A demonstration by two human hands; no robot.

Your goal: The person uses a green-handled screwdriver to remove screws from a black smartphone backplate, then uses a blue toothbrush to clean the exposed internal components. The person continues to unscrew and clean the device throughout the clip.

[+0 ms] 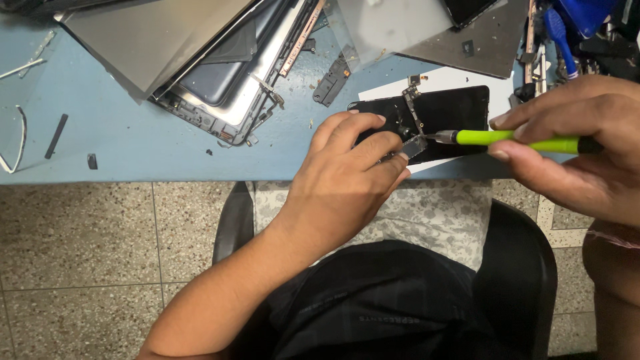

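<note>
An opened black phone (453, 110) lies on a white sheet (393, 88) near the front edge of the blue table (147, 133). My left hand (350, 177) rests on its left end and pinches a small metal part (413, 148) between thumb and fingers. From the right, my right hand (577, 143) grips a lime-green screwdriver (513, 139). The screwdriver's metal tip touches the metal part.
Several dismantled tablet frames and grey back panels (200, 60) pile up at the table's back left and middle. A small black component (331, 83) lies beside them. Blue-handled tools (560, 33) sit at the far right. White strips (20, 140) lie at the left edge. Below is speckled floor.
</note>
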